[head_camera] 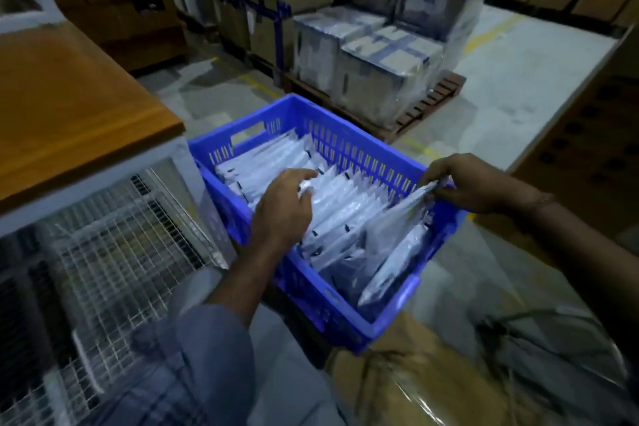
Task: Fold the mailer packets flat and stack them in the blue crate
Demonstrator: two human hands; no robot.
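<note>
1. The blue slotted plastic crate (349, 135) sits on the floor beside a wooden-topped table (69, 107), with a wrapped pallet of boxes (387, 55) beyond it.
2. Inside the crate, a row of white plastic mailer packets (345, 204) stands on edge, running from the far left corner toward the near right wall.
3. One flattened white mailer packet (397, 221) leans at the right end of that row, its long axis sloping from the crate's right rim down toward the near corner. It lies right of the row, so the right hand is nearer.
4. The right hand (473, 183) hovers over the right rim, fingers pinching this packet's upper edge.
5. The left hand (283, 207) reaches in palm down, fingers curled onto the tops of the standing packets; whether it pinches one or just presses them back, I cannot tell.
</note>
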